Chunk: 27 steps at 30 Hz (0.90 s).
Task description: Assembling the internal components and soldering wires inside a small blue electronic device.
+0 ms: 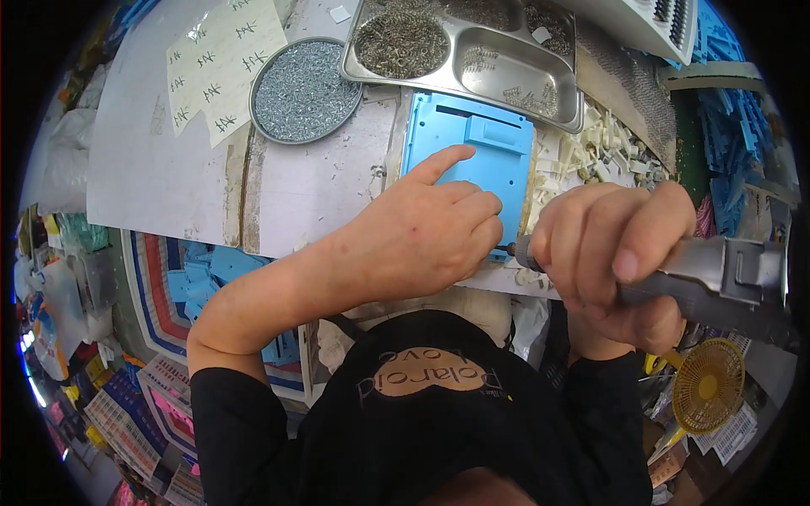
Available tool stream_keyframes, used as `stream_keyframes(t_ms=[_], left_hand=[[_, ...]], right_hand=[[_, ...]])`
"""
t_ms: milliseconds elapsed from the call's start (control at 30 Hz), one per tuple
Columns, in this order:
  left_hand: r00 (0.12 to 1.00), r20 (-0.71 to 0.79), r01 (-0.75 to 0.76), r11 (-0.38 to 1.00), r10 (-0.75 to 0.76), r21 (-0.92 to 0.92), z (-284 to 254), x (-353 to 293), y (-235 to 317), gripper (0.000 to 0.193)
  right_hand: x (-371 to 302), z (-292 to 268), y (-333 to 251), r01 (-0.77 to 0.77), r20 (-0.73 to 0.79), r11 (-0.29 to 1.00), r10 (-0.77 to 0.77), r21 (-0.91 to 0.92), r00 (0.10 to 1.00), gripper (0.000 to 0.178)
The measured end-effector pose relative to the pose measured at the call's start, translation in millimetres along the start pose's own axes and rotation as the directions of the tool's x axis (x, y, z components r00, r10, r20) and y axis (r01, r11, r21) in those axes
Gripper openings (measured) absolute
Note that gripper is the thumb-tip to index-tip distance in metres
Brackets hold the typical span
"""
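A light-blue plastic panel (498, 181) with a slot and a raised rectangular block lies at the front edge of the table. My left hand (430, 232) holds it from above, index finger stretched toward the block and the other fingers curled down on it; the thumb is hidden. Wrapped in my right hand (607, 253) is a grey power screwdriver (717, 282), held roughly level. Its thin bit points left, close to my left fingers at the panel's near right edge. Whether the bit touches a screw cannot be made out.
A round tray of small screws (305, 91) stands behind my left forearm. A steel compartment tray (515, 72) holds springs beyond the panel. White plastic parts (591, 143) lie to the right. Blue pieces (224, 266) fill a striped container below left; a yellow fan (709, 386) stands lower right.
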<state>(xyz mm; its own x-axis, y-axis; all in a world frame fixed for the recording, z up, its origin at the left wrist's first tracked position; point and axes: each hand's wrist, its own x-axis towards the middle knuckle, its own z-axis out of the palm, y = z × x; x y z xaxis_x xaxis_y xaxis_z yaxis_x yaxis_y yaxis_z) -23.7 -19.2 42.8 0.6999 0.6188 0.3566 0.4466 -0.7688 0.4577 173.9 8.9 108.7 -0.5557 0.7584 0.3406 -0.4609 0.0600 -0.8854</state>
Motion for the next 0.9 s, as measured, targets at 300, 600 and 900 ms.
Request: stream_keyframes(t_ms=[300,600,900], left_hand=[[0.953,-0.235,0.170,0.980,-0.190,-0.103,8,-13,-25,0.012],[0.934,-0.227,0.241,0.956,-0.276,-0.170,23,-13,-24,0.012],[0.926,-0.237,0.245,0.945,-0.294,-0.215,23,-14,-27,0.016]], right_hand=[[33,-67,13,0.297,-0.034,0.936,-0.309,-0.187,0.951,0.022],[55,-82,47,0.177,-0.120,0.937,-0.222,-0.299,0.968,0.016],[57,-69,58,0.068,-0.171,0.910,-0.149,-0.408,0.974,0.020]])
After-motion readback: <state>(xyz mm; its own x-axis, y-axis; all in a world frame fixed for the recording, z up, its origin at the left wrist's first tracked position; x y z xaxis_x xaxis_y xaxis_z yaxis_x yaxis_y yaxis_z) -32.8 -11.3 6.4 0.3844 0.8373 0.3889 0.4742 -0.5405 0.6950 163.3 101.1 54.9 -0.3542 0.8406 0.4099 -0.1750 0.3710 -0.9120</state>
